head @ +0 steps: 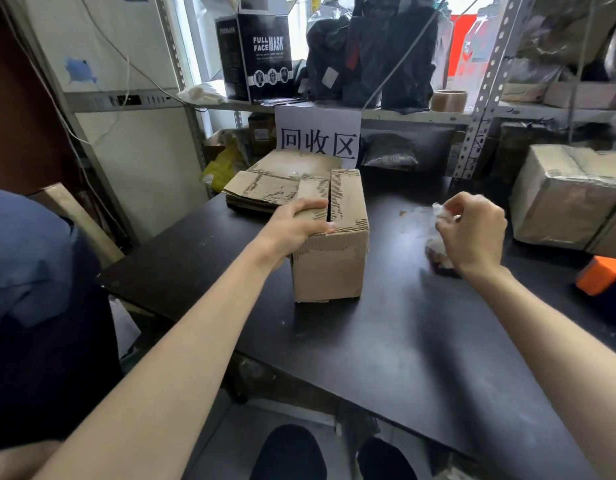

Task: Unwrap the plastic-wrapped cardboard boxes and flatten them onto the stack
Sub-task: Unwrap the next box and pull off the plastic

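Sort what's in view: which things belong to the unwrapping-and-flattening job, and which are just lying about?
Job: cardboard box gripped by left hand; plastic wrap pinched in right hand; flattened stack; wrapped box at right.
Lying about: mask box, tape roll, orange block.

Left hand grips the cardboard box; right hand pinches crumpled plastic wrap.

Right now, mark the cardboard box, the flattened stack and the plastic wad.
cardboard box (329,271): head view, front face.
flattened stack (261,189): head view, top sheet.
plastic wad (440,208): head view, upper crumpled end.
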A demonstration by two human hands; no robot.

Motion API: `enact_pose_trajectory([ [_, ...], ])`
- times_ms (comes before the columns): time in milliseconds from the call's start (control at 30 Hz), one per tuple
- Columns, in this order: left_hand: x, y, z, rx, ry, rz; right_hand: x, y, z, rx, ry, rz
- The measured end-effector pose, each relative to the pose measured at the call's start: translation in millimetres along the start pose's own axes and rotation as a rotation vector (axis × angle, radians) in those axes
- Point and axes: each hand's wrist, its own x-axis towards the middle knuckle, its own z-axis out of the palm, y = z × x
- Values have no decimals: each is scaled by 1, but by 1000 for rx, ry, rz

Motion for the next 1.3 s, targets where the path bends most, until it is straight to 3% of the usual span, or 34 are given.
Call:
enact_pose_trajectory([
  [167,1,1,3,6,2,-1,15,12,-3,-162,11,-145],
  [267,0,-1,3,31,23,9,-4,26,15,-417,-182,-268],
  [333,-1,-2,4,42,59,10,-16,31,22,-456,-261,-230],
  [500,-2,-1,8,-1,76,-42,1,26,9,-227,-269,66],
  [567,-1,-2,8,-22,81,-55,2,21,2,-80,-186,161],
  [733,-1,-3,9,-45,120,-104,-12,-4,2,77,-82,65],
  [800,-4,0,11,26,133,-116,-15,-29,0,285,-164,75],
  [900,-9,7,16,194,174,-135,-20,-81,-7,583,-475,145],
  [1000,-13,12,15,315,229,-166,-23,-110,-5,486,-575,89],
  [1167,-31,13,-1,63,223,-178,-22,-109,-5,478,-618,96],
  [1300,-28,10,-7,18,239,-162,-26,-121,-15,440,-580,102],
])
